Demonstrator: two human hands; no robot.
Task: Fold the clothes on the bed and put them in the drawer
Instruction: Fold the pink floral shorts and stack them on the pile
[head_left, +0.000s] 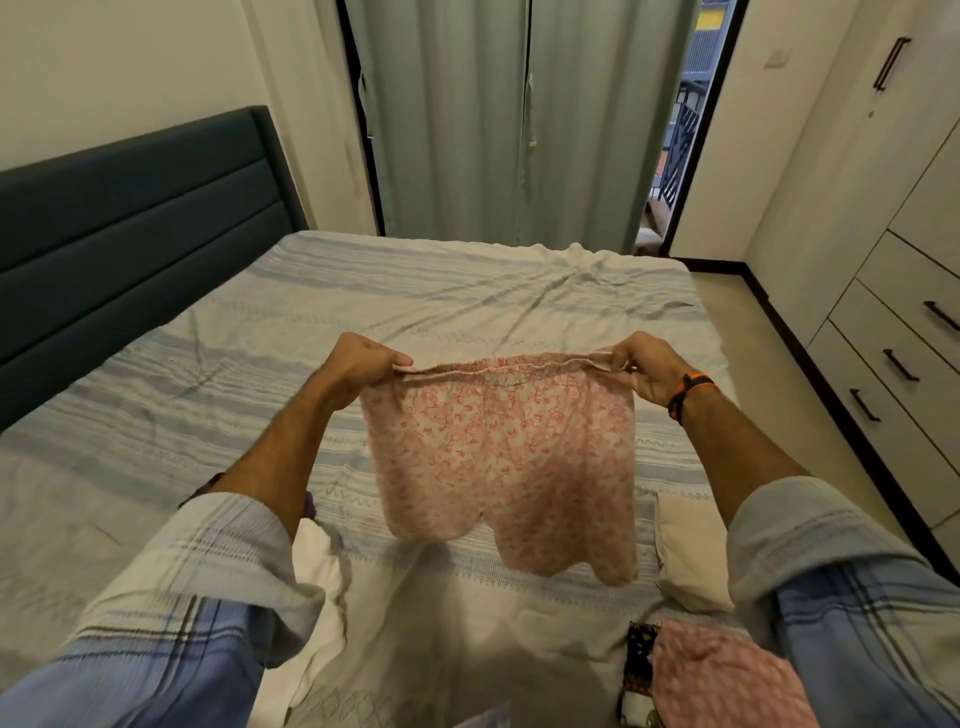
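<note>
A pair of pink patterned shorts (501, 457) hangs in the air above the bed (363, 291), stretched flat by its waistband. My left hand (363, 364) pinches the left end of the waistband and my right hand (652, 371) pinches the right end. The two leg openings dangle just over the striped sheet. More clothes lie near the front edge: a pink patterned piece (722, 675) at the lower right, a cream piece (691, 551) beside it, and a white garment (317, 566) under my left forearm. The drawers (904, 358) are in the cabinet on the right, all shut.
A dark padded headboard (130, 218) runs along the left. Grey-green curtains (498, 119) hang behind the bed, with an open door gap (680, 130) to a balcony. A narrow strip of floor (769, 353) separates the bed from the cabinet.
</note>
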